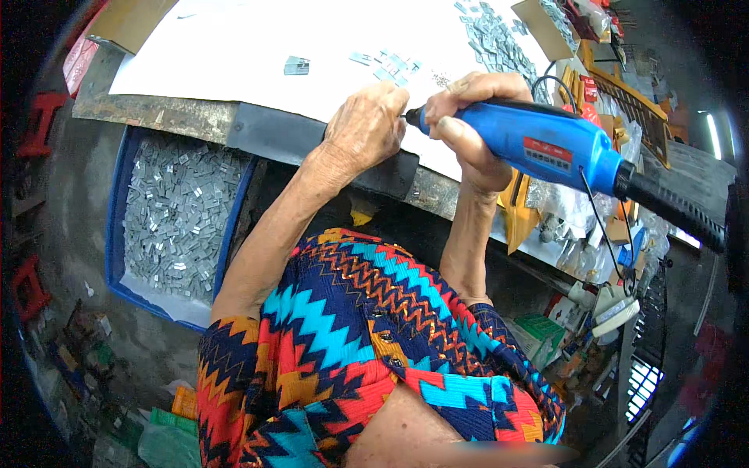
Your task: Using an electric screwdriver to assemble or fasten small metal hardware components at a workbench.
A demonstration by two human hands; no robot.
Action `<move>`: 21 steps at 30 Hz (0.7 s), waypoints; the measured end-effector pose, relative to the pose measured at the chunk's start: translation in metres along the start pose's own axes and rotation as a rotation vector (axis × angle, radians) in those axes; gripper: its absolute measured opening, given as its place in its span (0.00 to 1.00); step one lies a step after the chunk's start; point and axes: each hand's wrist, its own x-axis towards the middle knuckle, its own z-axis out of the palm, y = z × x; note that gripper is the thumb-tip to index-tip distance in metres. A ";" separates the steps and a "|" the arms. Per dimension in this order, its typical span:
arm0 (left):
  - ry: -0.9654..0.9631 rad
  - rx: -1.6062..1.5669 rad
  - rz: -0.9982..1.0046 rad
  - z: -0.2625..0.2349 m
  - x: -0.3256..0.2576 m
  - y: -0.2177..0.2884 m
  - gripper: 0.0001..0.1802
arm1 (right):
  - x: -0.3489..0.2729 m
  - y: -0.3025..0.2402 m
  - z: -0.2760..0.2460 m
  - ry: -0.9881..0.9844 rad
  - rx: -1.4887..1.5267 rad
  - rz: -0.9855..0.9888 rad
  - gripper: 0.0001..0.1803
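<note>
A: Item one, right side?
B: One blue plastic power tool (pixel 538 144), black nose, ribbed black tail, slanting from the left hand toward the near right. Right hand (pixel 466 139): fingers wrapped closed around its front end.
A: Left hand (pixel 367 121)?
B: Fingers curled and pressed together at the tool's nose. Cannot tell whether they pinch a part; the knuckles hide it. Where the nose ends is hard to make out.
A: Work surface?
B: One white sheet (pixel 226 47), cut off at the far side. On it, beyond the hands, small flat grey metal pieces (pixel 390 64); far right, a larger grey metal heap (pixel 499 43), also cut off.
A: Near left?
B: One blue rectangular tray (pixel 115 234) of small grey metal parts (pixel 179 218), single shapes blurred together
</note>
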 end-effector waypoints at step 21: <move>0.255 0.294 -0.130 -0.053 -0.009 -0.044 0.04 | -0.007 -0.015 -0.024 0.306 0.349 -0.054 0.14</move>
